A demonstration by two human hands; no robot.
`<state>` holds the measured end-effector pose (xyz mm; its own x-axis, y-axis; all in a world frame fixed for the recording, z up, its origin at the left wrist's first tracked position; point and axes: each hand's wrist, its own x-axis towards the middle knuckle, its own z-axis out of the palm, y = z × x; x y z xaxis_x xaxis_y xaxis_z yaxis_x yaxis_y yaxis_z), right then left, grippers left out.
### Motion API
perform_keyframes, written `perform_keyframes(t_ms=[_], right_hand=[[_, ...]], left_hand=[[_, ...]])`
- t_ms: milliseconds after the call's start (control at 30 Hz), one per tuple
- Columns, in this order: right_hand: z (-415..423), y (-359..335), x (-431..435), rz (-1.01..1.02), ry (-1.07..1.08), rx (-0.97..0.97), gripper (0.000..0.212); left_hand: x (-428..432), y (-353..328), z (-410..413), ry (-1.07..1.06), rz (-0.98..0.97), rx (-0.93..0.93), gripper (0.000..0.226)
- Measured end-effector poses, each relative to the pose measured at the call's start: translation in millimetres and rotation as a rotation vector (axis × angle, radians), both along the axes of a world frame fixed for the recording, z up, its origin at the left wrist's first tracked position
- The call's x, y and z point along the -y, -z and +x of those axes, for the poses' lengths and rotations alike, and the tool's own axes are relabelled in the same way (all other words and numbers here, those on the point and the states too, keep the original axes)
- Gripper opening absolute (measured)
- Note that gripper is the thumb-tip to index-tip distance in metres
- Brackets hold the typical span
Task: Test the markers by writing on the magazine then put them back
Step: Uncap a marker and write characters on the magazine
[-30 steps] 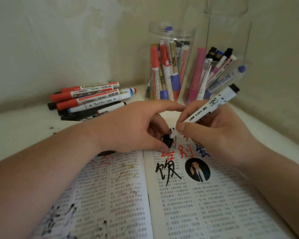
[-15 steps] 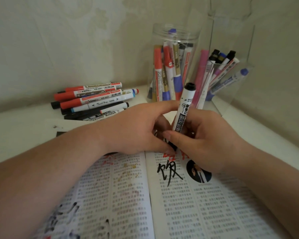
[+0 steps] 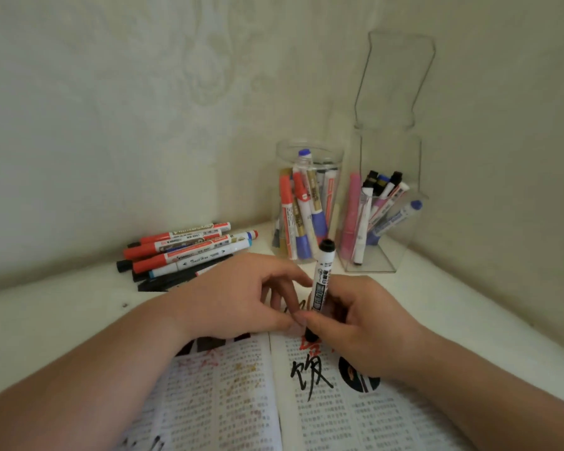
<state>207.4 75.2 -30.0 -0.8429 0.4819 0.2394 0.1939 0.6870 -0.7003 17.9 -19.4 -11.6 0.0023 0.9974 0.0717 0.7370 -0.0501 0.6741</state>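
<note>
The marker [image 3: 321, 288] stands nearly upright over the magazine's [image 3: 225, 402] 12 o'clock edge. The right hand [image 3: 365, 323], at its 3 o'clock, grips the barrel, while the left hand [image 3: 241, 297] curls at 9 o'clock — its grip unclear.

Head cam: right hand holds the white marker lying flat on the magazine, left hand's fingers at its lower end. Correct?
Not flat. The head view shows the white marker standing nearly upright, black end up, over the magazine. Rest holds: right hand grips it, left hand has fingers at its lower end.
</note>
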Motion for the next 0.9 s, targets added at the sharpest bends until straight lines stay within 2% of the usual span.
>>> perform_keyframes(t_ms=[67,167,267,433,533,567,633,700,800,900], right_hand=[[0.9,1.9,-1.9,-0.060,0.049,-0.029,0.018],[0.7,2.4,-2.3,-0.202,0.115,-0.113,0.005],[-0.7,-2.0,-0.9,-0.360,0.076,-0.314,0.018],[-2.6,-16.0,-7.3,-0.163,0.209,-0.521,0.021],[-6.5,-23.0,-11.5,-0.098,0.178,-0.559,0.059],[-8.1,-27.2,-12.5,-0.085,0.147,-0.547,0.065],[-10.7,-41.4,-13.8,0.023,0.117,-0.490,0.061],[-15.7,-65.0,-16.7,0.091,0.137,-0.508,0.050],[-26.1,-112.2,-34.3,0.186,0.271,-0.676,0.041],[-39.1,-158.1,-55.7,0.319,0.363,-0.827,0.034]], left_hand=[[-1.3,1.4,1.5,-0.016,0.017,-0.118,0.042],[-6.1,5.8,2.6,0.000,0.152,-0.169,0.029],[-6.6,5.6,1.2,0.007,0.240,-0.150,0.023],[-6.2,6.7,-4.3,0.012,0.205,-0.190,0.025],[-9.6,8.8,-1.1,0.003,0.213,-0.185,0.023],[-10.4,9.5,-0.6,-0.001,0.226,-0.177,0.022],[-10.6,10.2,-0.5,-0.007,0.242,-0.105,0.021],[-9.3,10.5,-2.0,-0.027,0.244,0.044,0.024],[-6.6,12.1,-6.1,-0.081,0.266,0.172,0.035],[-5.3,12.5,-8.7,-0.116,0.258,0.149,0.029]])
